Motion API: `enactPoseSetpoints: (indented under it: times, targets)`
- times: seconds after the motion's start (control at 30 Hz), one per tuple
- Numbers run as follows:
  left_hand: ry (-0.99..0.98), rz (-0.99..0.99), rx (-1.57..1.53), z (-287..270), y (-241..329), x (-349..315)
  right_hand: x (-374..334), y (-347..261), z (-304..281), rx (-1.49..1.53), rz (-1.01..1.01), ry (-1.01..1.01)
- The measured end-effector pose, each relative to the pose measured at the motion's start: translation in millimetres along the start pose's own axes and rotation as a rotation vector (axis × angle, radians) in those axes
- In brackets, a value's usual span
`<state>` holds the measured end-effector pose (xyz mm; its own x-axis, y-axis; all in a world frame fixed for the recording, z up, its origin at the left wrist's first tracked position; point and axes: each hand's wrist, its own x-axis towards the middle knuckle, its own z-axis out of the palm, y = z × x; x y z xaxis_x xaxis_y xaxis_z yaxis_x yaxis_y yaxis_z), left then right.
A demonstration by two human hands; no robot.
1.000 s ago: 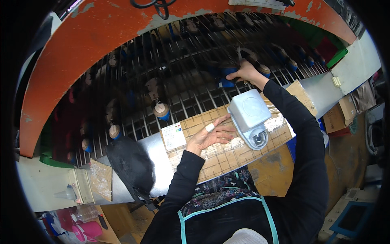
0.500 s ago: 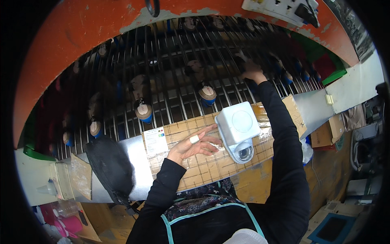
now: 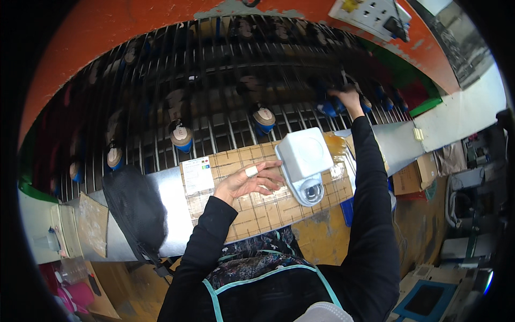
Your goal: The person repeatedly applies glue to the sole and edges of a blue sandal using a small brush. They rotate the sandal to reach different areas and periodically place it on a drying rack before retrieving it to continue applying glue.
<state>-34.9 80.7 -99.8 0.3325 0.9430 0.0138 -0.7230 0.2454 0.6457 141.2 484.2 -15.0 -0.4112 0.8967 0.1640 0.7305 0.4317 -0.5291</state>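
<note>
On the cardboard-topped table, a white boxy plastic container [image 3: 307,153] with a clear round cup at its near end stands upright. Beside it, my left hand [image 3: 249,180] is open, fingers spread, a pale band on one finger; the fingertips reach the container's left side. My right arm stretches forward over the metal rods, where my right hand [image 3: 348,99] is closed on a dark shoe with a blue end [image 3: 328,107]. Shadow and blur hide part of that grip. Several similar shoes, such as one blue-ended shoe [image 3: 264,119] and another [image 3: 181,137], sit along the rods.
A rack of metal rods [image 3: 214,126] spans the far side below an orange panel [image 3: 134,27] with a socket board [image 3: 370,19]. A black mesh bag [image 3: 137,214] lies at the left. Cardboard boxes [image 3: 410,174] stand at the right.
My right hand has moved slightly right, and a blue-ended shoe now shows at it. The head view has shifted a little. My left hand stays open beside the container.
</note>
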Motion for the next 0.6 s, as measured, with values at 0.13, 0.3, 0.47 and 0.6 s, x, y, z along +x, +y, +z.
enactPoseSetpoints:
  times: [0.13, 0.3, 0.47, 0.6]
  targets:
    - [-0.058, 0.000, 0.043, -2, -1, -2, -56, -22, -47, 0.587, 0.113, 0.061]
    - [-0.182, 0.036, 0.085, 12, 2, -1, -189, -57, -91, 0.930, -0.075, 0.102]
    - [-0.224, 0.019, 0.040, 64, -21, -21, -323, -86, -91, 1.065, -0.126, -0.044]
    - [-0.109, 0.044, -0.281, 107, -71, -58, -396, -101, -60, 1.153, -0.026, -0.226]
